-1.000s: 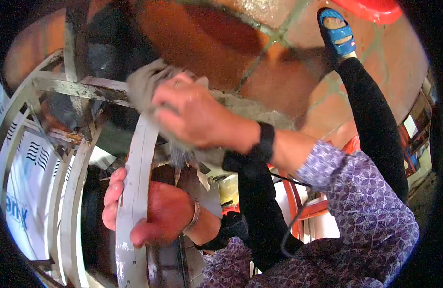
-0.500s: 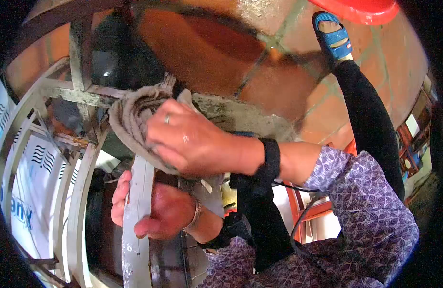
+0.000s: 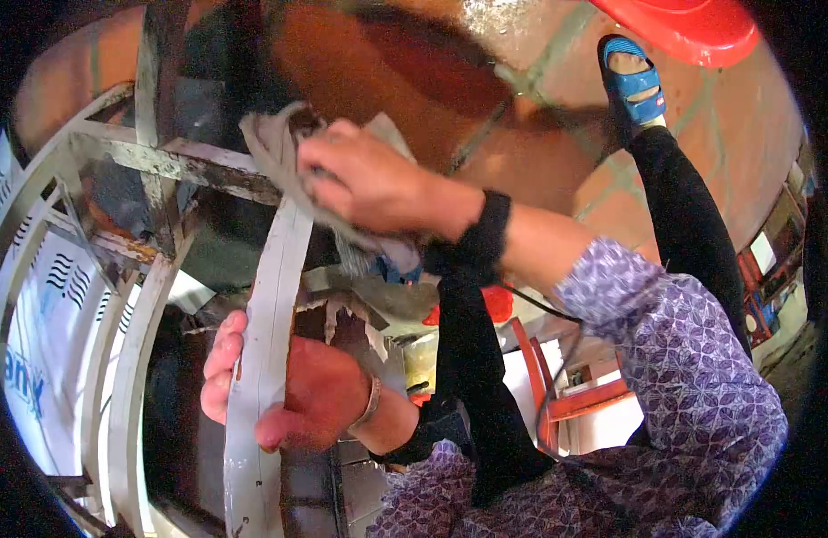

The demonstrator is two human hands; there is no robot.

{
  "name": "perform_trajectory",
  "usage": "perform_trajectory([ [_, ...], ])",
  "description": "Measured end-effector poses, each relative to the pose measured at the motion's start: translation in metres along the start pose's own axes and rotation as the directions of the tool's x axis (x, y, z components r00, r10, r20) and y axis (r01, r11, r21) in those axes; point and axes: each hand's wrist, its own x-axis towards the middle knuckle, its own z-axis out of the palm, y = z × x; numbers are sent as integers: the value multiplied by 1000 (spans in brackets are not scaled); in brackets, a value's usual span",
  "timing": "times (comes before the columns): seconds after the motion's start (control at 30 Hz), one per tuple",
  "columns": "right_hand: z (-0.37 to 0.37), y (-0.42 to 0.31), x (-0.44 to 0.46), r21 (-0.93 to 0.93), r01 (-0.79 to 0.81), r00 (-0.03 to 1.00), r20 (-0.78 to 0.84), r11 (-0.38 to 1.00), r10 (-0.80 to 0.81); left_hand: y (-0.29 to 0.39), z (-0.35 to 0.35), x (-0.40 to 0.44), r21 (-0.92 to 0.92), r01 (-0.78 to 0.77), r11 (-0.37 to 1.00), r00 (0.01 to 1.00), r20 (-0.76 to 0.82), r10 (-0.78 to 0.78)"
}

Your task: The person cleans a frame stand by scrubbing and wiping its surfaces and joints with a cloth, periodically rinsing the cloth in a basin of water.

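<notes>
Head view: right hand (image 3: 373, 184) has moved cloth (image 3: 284, 157) up white bar (image 3: 267, 323).

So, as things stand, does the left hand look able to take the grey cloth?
Probably not: the left hand is wrapped around the white rail, and the right hand is gripping the grey cloth.

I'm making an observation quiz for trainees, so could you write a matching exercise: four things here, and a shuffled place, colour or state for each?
1. Left hand
2. Cloth
3. Sandal
4. Patterned sleeve

A. Blue
B. Purple and white
C. Gripping the pale rail
D. Bunched in the right hand

Pairs: 1-C; 2-D; 3-A; 4-B
</notes>
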Motion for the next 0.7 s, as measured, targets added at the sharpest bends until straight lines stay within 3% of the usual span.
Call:
perform_trajectory([
  [0.03,1,12,17,-57,-45,999,5,997,46,-1,-2,0,35,-15,999,1000,15,14],
  [0.1,0,29,57,-98,-146,967,197,984,163,-1,-4,3,64,-18,998,998,57,14],
  [0.17,15,39,79,-179,-91,977,173,980,122,5,-4,3,104,3,995,995,96,-13],
  [0.23,16,43,86,-282,-28,987,146,959,72,6,7,3,221,8,975,1000,9,-10],
  [0.33,6,28,103,-304,47,782,603,952,154,10,7,-7,239,78,968,994,-89,-58],
  [0.4,2,24,93,-141,133,819,573,981,-29,18,10,-12,181,139,973,984,-139,-115],
  [0.43,8,34,82,-11,129,870,481,992,-108,22,16,-17,232,228,946,959,-223,-176],
  [0.47,11,33,86,-5,128,862,495,992,-109,23,17,-21,276,325,905,921,-311,-235],
  [0.5,13,34,88,-154,123,831,557,980,-16,21,8,-25,329,278,903,954,-202,-221],
  [0.53,14,33,85,-298,113,799,594,948,91,22,5,-28,337,298,893,950,-196,-243],
  [0.57,16,30,83,-452,-35,807,514,892,292,22,1,-28,357,289,888,955,-172,-241],
  [0.6,22,39,83,-451,-36,808,512,892,291,20,-1,-26,370,263,891,963,-155,-219],
  [0.67,31,57,87,-550,124,839,503,826,209,14,-7,-25,403,230,886,972,-135,-191],
  [0.7,24,53,81,-475,112,835,522,873,177,19,-8,-26,437,220,872,975,-102,-195],
])
